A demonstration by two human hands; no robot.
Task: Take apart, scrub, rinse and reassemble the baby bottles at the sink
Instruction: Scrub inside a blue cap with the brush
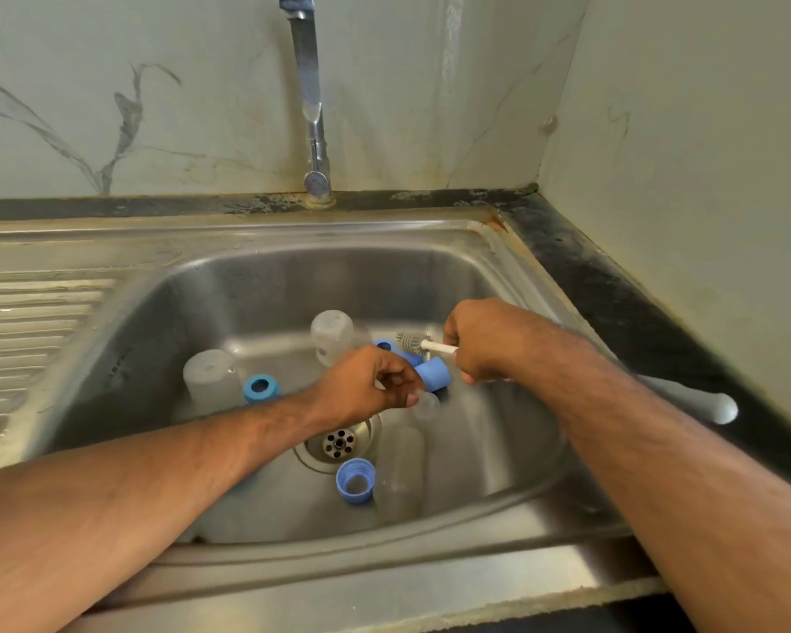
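Right grip [473,344] is wrapped round the white handle of the small brush [414,342], bristles aimed toward 9 o'clock so they can go into a part. Left grip [375,381] pinches a clear teat [425,404] at my fingertips, held over the basin so drips fall in the sink [247,276]; both grips sit near each other, ready for scrubbing, I judge. Bottles are already apart: two clear bottle bodies [211,374] stand mouth-down at 9 and 12 o'clock to drain, a third lies by the drain [339,443] at 5 o'clock. Blue rings [261,388] and caps lie loose around them. Tap [311,107] at 12 o'clock shows no water running. A long white handle [695,397] rests on the counter at 3 o'clock, within reach.
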